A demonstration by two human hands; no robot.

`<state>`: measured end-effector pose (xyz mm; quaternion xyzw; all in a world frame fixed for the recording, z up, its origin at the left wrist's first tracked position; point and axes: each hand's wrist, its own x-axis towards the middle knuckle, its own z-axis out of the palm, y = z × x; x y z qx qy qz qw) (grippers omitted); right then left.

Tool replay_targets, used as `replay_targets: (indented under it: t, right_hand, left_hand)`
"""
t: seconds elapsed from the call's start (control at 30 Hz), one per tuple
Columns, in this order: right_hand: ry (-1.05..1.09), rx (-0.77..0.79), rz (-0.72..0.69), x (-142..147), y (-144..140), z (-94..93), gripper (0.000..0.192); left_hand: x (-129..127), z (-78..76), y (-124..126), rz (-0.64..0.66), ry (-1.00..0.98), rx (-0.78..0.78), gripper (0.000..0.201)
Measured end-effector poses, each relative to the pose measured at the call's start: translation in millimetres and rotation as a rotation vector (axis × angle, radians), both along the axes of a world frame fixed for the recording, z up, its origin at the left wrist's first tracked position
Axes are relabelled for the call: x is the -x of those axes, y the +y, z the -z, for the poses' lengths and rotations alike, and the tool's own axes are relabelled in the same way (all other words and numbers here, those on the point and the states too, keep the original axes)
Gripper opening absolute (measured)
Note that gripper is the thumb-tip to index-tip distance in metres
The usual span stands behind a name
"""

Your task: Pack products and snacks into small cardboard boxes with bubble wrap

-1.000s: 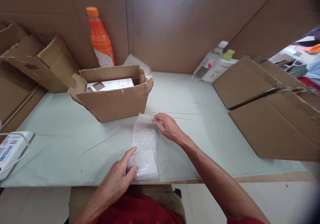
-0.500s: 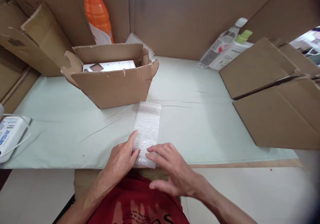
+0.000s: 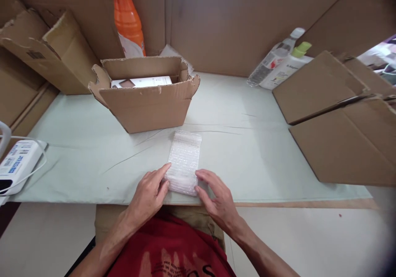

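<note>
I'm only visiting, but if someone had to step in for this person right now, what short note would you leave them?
Left hand: fingers on the left side of the bubble wrap strip, at its near end.
Right hand: fingers on the right side of that same end.
The strip lies flat on the pale green table cover, near the front edge; its near end looks thicker, as if folded or rolled.
The open cardboard box stands just behind it, with a white carton inside.
Done: strip laid out, near end started.
Left: the rest of the strip lies flat.

Translucent, bumpy plastic bubble wrap [image 3: 185,161] on smooth matt pale-green table covering [image 3: 253,153]; rough brown cardboard box [image 3: 145,104].
</note>
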<state>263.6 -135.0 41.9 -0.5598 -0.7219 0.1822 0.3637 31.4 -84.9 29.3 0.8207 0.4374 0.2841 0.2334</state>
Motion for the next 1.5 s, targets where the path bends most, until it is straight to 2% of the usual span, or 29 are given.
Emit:
replay_targets:
  t: [0.07, 0.13, 0.23, 0.33, 0.43, 0.5, 0.6, 0.73, 0.8, 0.9, 0.97, 1.03, 1.07, 1.13, 1.17, 1.23, 1.3, 1.33, 1.4, 1.43, 1.5]
  right_hand:
    - [-0.121, -0.161, 0.004, 1, -5, 0.0, 0.027]
    - [-0.247, -0.182, -0.083, 5, -6, 3.3, 0.028]
    - [-0.331, -0.126, -0.166, 10, 2, 10.2, 0.026]
    - [-0.213, -0.038, -0.175, 9, 9, 11.1, 0.024]
    - [-0.083, 0.124, -0.217, 2, 8, 4.9, 0.023]
    - [-0.085, 0.098, -0.182, -2, 4, 0.6, 0.025]
    - [-0.212, -0.095, -0.08, -3, 0, -1.6, 0.029]
    - [-0.389, -0.128, -0.168, 3, 11, 5.7, 0.027]
    - [-0.353, -0.096, -0.176, 4, 22, 11.2, 0.023]
    - [-0.098, 0.029, -0.062, 7, 32, 14.2, 0.023]
    - [0.097, 0.187, -0.019, 12, 31, 10.5, 0.025]
    - [0.221, 0.329, -0.061, 18, 24, 3.8, 0.025]
    - [0.236, 0.342, -0.09, 20, 20, 0.3, 0.024]
    - [0.18, 0.241, -0.076, 19, 14, -5.4, 0.022]
    - [0.14, 0.161, -0.026, 15, 14, -7.0, 0.023]
    - [0.123, 0.072, 0.08, 3, 18, -7.7, 0.039]
    - [0.236, 0.168, 0.058, -8, 28, -5.4, 0.057]
    - [0.316, 0.248, -0.007, -11, 34, -3.5, 0.058]
    - [0.429, 0.353, -0.121, -7, 44, 0.9, 0.04]
    - [0.442, 0.346, -0.134, 0, 46, 3.0, 0.029]
    - [0.391, 0.221, -0.097, 20, 46, 6.1, 0.019]
  left_hand:
    - [-8, 5.6, 7, -0.018, 0.048, -0.02, 0.042]
    - [-13, 8.8, 11, -0.036, 0.086, -0.05, 0.039]
    - [-11, 7.3, 9, -0.079, 0.085, -0.123, 0.039]
    - [-2, 1.6, -1, 0.055, 0.038, -0.145, 0.046]
    - [3, -1.2, -11, 0.151, -0.016, -0.041, 0.05]
    - [1, 0.5, -11, 0.109, -0.027, 0.015, 0.049]
    - [-7, 5.8, 0, 0.014, 0.027, 0.014, 0.043]
    - [-16, 8.7, 13, -0.131, 0.022, 0.034, 0.037]
    - [-15, 6.4, 9, -0.235, -0.117, 0.163, 0.042]
    - [-11, 1.0, -9, -0.375, -0.477, 0.504, 0.057]
    - [-13, -1.7, -21, -0.392, -0.743, 0.746, 0.071]
    - [-19, -3.0, -27, -0.373, -0.934, 0.935, 0.084]
    - [-23, -3.2, -28, -0.376, -0.987, 0.999, 0.089]
    - [-30, -3.6, -27, -0.398, -1.039, 1.056, 0.091]
    - [-32, -4.1, -25, -0.403, -1.048, 1.059, 0.091]
    - [-33, -5.8, -21, -0.374, -1.055, 1.046, 0.093]
    - [-30, -8.2, -18, -0.291, -1.032, 1.043, 0.094]
    - [-28, -9.4, -16, -0.252, -0.994, 1.035, 0.093]
    - [-22, -11.0, -12, -0.249, -0.833, 0.932, 0.084]
    - [-19, -11.2, -9, -0.292, -0.715, 0.824, 0.076]
    - [-13, -10.1, -4, -0.412, -0.463, 0.531, 0.06]
